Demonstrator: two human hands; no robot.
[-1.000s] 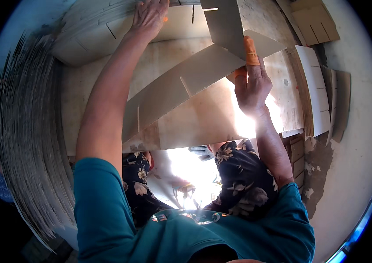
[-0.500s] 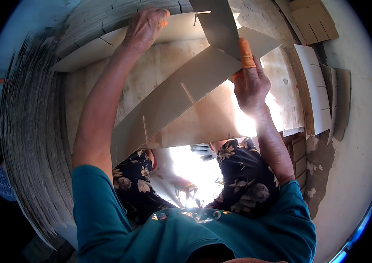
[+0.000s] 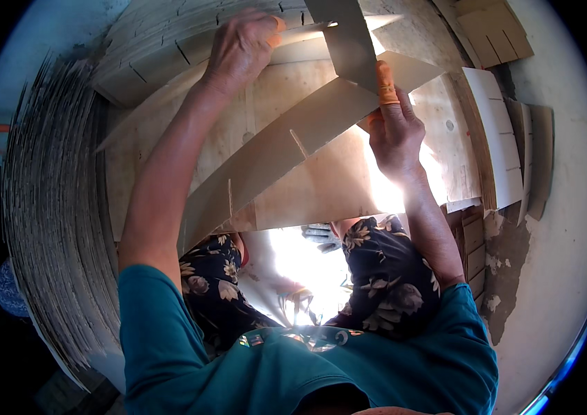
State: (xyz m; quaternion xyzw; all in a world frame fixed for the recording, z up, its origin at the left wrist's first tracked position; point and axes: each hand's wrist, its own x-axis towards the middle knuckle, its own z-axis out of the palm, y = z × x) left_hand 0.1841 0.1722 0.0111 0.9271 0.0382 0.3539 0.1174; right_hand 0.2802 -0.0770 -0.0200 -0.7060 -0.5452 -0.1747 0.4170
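Observation:
My right hand [image 3: 397,135], an orange cot on its index finger, grips a long slotted cardboard strip [image 3: 266,149] that slants from upper right to lower left. A shorter cardboard piece [image 3: 352,48] crosses its far end, under my index fingertip. Further up on the left, my left hand [image 3: 245,48], with orange on its fingertips, is closed on another cardboard strip [image 3: 307,31]. That strip is tilted nearly edge-on, and its right end meets the crossing piece at a slot. My left hand and forearm hide part of it.
A wooden board [image 3: 307,197] lies beneath the strips. Slotted cardboard [image 3: 148,66] is stacked at the far side, and a tall stack [image 3: 58,214] stands at left. More slotted sheets [image 3: 494,138] lean at right by the wall [image 3: 563,228]. Strong light glares between my knees.
My left hand has moved slightly right, and its strip has tilted from showing its broad face to nearly edge-on. My right hand and its strip have barely moved.

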